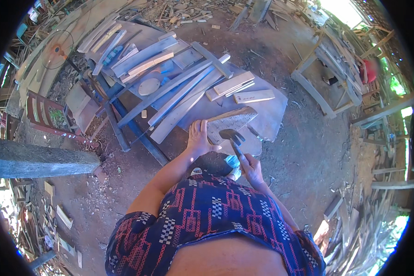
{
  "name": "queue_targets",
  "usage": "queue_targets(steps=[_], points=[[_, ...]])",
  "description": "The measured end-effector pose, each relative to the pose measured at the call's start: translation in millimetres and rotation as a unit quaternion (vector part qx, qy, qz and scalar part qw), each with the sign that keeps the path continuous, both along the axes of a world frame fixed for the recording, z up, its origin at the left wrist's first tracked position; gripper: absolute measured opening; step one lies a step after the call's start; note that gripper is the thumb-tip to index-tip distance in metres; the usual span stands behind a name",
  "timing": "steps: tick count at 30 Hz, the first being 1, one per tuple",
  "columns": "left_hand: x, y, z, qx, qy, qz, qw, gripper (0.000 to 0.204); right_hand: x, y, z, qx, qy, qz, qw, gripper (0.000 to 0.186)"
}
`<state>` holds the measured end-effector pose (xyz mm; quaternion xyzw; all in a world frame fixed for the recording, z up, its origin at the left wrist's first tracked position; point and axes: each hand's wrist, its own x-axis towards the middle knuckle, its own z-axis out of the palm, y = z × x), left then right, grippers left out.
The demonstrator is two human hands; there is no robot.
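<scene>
My left hand (198, 139) is at the left end of a rough wooden block (232, 120), fingers at its far side and thumb stretched along the near side, bracing it. The block lies slanted on the worktable (273, 108). My right hand (251, 170) is wrapped round the handle of a claw hammer (232, 135). The hammer head sits over the near face of the block; whether it touches the wood I cannot tell. A thin pointed tool, perhaps a chisel (256, 133), lies just right of the hammer head.
Short pale boards (254, 96) lie beyond the block. Long planks (179, 99) cross the table's left side, near a round wooden disc (149, 86). A thick post (43, 158) stands left. A wooden frame (315, 89) stands at right, with a person in red (369, 71) behind it.
</scene>
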<state>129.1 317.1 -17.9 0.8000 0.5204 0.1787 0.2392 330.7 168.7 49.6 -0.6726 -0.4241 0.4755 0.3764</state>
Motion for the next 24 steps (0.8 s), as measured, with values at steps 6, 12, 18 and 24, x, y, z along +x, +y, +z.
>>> queue_targets(steps=[6, 12, 18, 24], points=[[-1, 3, 0, 0.014, 0.004, -0.001, 1.0, 0.12, -8, 4, -15, -0.054, -0.168, 0.005, 0.984, 0.036], [1, 2, 0, 0.009, -0.005, 0.003, 1.0, 0.118, 1, 4, 20, -0.031, 0.002, -0.045, 0.999, 0.039], [1, 1, 4, 0.005, 0.002, -0.002, 1.0, 0.118, 2, 12, 39, 0.065, 0.028, -0.106, 0.992, 0.038], [-2, 3, 6, -0.005, 0.001, -0.009, 1.0, 0.119, 22, 14, -38, -0.137, -0.201, -0.024, 0.97, 0.043]])
